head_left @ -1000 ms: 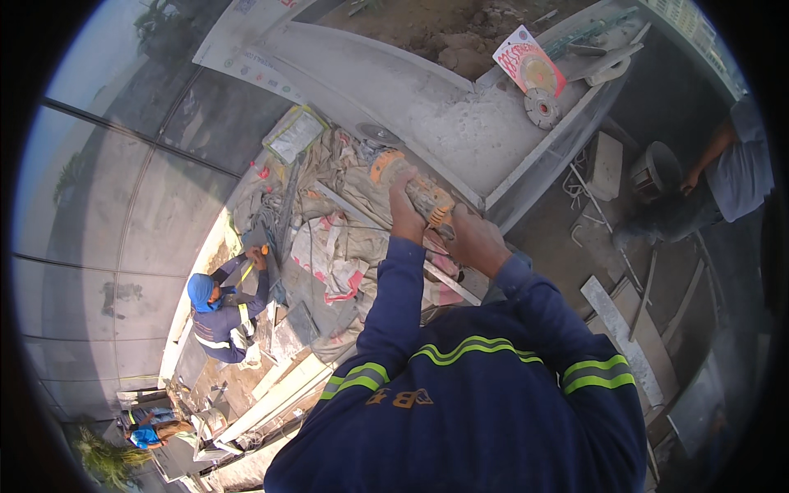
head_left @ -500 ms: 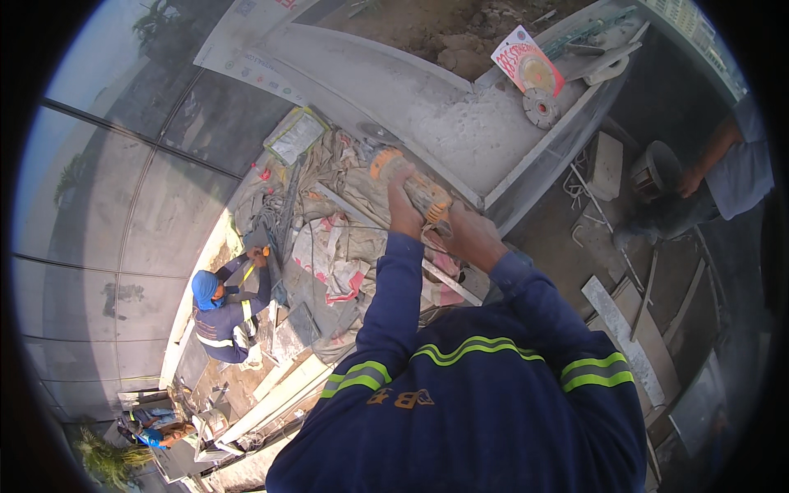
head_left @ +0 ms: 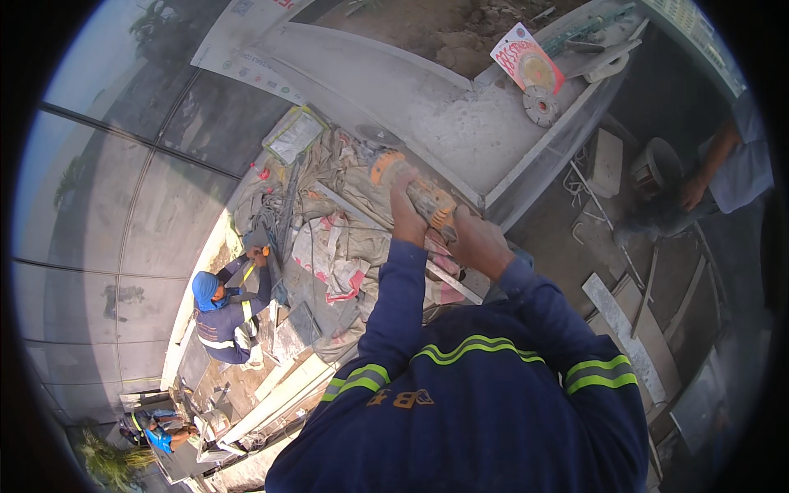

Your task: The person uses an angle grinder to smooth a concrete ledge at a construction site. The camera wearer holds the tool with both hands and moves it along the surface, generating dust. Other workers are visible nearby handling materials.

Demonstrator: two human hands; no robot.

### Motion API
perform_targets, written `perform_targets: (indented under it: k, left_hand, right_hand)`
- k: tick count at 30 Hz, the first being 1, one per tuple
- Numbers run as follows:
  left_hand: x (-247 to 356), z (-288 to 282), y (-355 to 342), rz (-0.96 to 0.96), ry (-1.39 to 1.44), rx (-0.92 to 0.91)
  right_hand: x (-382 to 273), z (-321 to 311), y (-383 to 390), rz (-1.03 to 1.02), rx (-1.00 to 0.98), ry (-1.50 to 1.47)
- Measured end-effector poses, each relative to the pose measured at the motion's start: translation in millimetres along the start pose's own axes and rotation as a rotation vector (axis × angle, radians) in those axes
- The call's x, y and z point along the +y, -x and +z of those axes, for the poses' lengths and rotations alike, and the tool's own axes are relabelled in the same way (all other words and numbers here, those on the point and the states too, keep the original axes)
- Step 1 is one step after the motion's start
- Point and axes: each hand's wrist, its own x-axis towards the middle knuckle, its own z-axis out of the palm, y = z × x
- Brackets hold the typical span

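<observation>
An orange and grey angle grinder (head_left: 427, 197), coated in dust, is held in both my hands. My left hand (head_left: 404, 209) wraps round its body close to the head. Farther back, my right hand (head_left: 481, 242) grips the rear end. The grinder's disc (head_left: 376, 135) is up against the side of the grey stone ledge (head_left: 362, 78), or very near it; dust blurs the contact. Crumpled dusty cloths and sacks (head_left: 329, 255) lie below the tool.
A spare cutting disc (head_left: 541, 107) and its red and white card (head_left: 526, 59) rest on the ledge. At left a co-worker in a blue head cover (head_left: 209, 292) holds a tape measure. Another person's hand (head_left: 694, 193) is by a bucket (head_left: 655, 167). Stone strips (head_left: 625, 337) lie at right.
My hands and the grinder have shifted slightly right and toward me, both grips kept. The hand of the person at right has dropped a little.
</observation>
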Motion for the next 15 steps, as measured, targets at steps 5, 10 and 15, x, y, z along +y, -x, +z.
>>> perform_targets:
  k: [5, 10, 15]
  left_hand:
    - [3.9, -2.1, -12.1, -0.007, 0.011, 0.001]
    - [6.6, -2.6, -22.0, 0.006, 0.018, 0.011]
    - [5.7, -5.2, -25.1, -0.010, 0.022, -0.003]
  right_hand:
    - [-3.6, 0.4, -12.7, 0.040, -0.054, -0.015]
    - [-3.7, 5.4, -19.0, 0.032, -0.034, -0.017]
    - [-0.4, 8.9, -20.3, 0.014, -0.016, -0.001]
